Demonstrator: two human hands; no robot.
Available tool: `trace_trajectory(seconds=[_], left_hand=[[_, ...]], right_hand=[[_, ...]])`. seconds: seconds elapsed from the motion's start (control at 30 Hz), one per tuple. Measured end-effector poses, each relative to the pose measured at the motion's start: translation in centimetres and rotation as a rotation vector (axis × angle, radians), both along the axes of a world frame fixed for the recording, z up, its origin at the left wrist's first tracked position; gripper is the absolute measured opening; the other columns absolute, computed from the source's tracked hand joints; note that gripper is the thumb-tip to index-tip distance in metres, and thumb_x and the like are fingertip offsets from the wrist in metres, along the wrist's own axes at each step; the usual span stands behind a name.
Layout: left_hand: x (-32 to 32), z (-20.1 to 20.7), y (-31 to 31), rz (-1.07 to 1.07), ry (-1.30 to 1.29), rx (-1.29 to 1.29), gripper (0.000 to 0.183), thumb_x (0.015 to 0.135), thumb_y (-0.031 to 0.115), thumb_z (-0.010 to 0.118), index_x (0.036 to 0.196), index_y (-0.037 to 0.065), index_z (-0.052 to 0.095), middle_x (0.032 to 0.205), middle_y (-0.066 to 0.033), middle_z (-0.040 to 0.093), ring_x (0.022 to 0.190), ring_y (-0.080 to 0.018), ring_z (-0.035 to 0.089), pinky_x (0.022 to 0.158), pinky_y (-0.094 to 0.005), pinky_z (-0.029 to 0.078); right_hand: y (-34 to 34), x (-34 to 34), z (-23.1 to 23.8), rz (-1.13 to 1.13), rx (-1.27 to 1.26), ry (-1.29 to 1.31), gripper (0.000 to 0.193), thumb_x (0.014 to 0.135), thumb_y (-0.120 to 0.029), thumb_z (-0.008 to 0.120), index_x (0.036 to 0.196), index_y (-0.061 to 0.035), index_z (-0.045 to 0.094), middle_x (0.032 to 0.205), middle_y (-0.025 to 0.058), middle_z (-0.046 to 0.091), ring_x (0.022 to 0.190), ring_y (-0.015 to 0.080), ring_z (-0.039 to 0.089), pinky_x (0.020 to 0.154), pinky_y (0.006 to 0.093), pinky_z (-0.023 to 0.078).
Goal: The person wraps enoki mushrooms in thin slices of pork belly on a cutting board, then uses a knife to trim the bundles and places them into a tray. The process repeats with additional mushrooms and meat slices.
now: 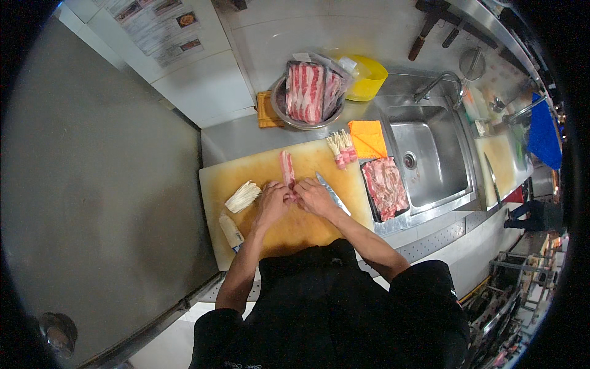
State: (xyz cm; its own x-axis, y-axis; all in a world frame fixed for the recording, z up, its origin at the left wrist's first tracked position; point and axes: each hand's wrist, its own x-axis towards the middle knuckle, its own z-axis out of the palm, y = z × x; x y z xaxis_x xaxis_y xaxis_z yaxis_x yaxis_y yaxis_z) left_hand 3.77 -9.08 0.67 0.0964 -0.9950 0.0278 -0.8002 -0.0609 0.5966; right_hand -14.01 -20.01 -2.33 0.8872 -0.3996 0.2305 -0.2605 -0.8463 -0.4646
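Note:
My left hand (273, 203) and my right hand (312, 195) meet at the near end of a bacon strip (287, 167) on the cutting board (246, 169). Both have their fingers closed on that end, which they partly cover. The strip's far end lies flat, pointing away from me. Left of my left hand is a loose bunch of enoki mushrooms (243, 196), with a packaged enoki bundle (230, 231) nearer me. A knife (332, 194) lies just right of my right hand. Several bacon-wrapped enoki rolls (342, 149) sit at the board's far right.
Behind the board, a metal bowl (279, 109) bears packs of sliced bacon (304, 92), beside a yellow container (369, 80). To the right are an orange cloth (367, 139), a black tray of sliced meat (386, 187) and a steel sink (430, 160). A grey panel (110, 184) borders the left.

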Motion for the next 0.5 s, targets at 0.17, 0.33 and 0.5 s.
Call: trace_trajectory(seconds=[0.17,0.33,0.5], left_hand=[[-0.1,-0.8,0.5,0.109,0.082,-0.112,0.028,0.082,0.010,0.082,0.107,0.006,0.073,0.107,-0.0110,0.070,0.110,-0.0336,0.063,0.105,-0.0465,0.048],[-1.5,-0.7,1.1,0.011,-0.198,-0.312,0.025,0.083,0.011,0.082,0.104,0.006,0.071,0.103,-0.0094,0.068,0.107,-0.0329,0.062,0.109,-0.0512,0.046],[-1.0,-3.2,1.2,-0.007,-0.284,-0.387,0.018,0.084,0.011,0.080,0.098,0.005,0.072,0.104,-0.0086,0.068,0.110,-0.0317,0.061,0.110,-0.0542,0.045]], right_hand=[[-2.2,0.9,0.4,0.051,0.126,0.039,0.025,0.078,-0.021,0.084,0.096,-0.0070,0.074,0.100,0.0142,0.070,0.104,0.0357,0.068,0.092,0.0483,0.054],[-5.8,2.9,-0.7,0.123,0.330,0.321,0.029,0.079,-0.023,0.085,0.102,-0.0090,0.077,0.102,0.0167,0.076,0.102,0.0374,0.072,0.091,0.0488,0.057],[-5.5,3.6,2.0,0.110,0.382,0.493,0.035,0.082,-0.028,0.086,0.109,-0.0099,0.076,0.111,0.0152,0.075,0.110,0.0395,0.069,0.094,0.0498,0.055]])
